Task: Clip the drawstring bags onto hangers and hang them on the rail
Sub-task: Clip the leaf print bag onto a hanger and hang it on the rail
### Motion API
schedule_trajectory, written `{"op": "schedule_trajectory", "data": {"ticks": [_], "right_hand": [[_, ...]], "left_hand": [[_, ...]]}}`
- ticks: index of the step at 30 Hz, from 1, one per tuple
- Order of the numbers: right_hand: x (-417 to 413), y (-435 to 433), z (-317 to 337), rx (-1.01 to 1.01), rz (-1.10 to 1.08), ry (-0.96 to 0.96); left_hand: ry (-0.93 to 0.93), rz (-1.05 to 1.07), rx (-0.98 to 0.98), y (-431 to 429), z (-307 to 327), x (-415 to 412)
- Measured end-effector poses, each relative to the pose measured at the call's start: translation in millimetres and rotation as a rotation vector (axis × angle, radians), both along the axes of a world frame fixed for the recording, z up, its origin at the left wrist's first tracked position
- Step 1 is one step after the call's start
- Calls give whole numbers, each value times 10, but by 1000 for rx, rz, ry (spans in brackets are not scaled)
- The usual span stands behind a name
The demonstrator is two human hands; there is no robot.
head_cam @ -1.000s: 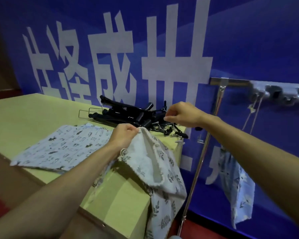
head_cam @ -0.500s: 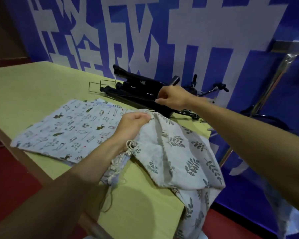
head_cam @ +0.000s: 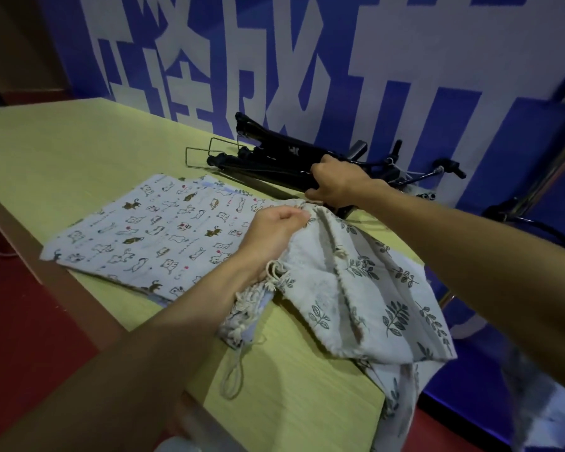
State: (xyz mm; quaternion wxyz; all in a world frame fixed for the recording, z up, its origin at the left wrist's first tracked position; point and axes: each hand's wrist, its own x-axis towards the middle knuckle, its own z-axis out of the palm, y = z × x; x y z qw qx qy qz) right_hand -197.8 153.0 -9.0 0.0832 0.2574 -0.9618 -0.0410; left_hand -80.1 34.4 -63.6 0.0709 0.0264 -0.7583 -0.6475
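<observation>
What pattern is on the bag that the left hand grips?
Dark leaf sprigs on pale cloth, on the leaf-print bag in the left hand; head view.

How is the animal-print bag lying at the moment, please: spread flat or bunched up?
Spread flat: the animal-print bag lies smooth on the table.

- Leaf-print bag (head_cam: 366, 288): off-white cloth, dark grey-green leaf sprigs.
- Animal-print bag (head_cam: 150, 230): pale cloth, small brown and white animal figures.
- Hangers (head_cam: 274, 161): black.
- Table (head_cam: 62, 148): yellow-green.
- Backdrop (head_cam: 307, 60): blue, large white characters.
- Floor (head_cam: 23, 321): red.
</observation>
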Motion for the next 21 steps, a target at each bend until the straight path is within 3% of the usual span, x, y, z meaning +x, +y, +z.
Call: {"op": "schedule_trajectory", "data": {"ticks": [6,9,14,21], "right_hand": [[114,98,216,37,53,148],[230,207,356,-61,48,173],[464,509,667,-425,-6,167],[846,806,1044,-918,44,116]], "left_hand": [[-20,22,-77,23,-12,22],[-82,2,27,18,86,40],[-101,-14,41,87,466,99],[71,-8,-313,380,805,261]]}}
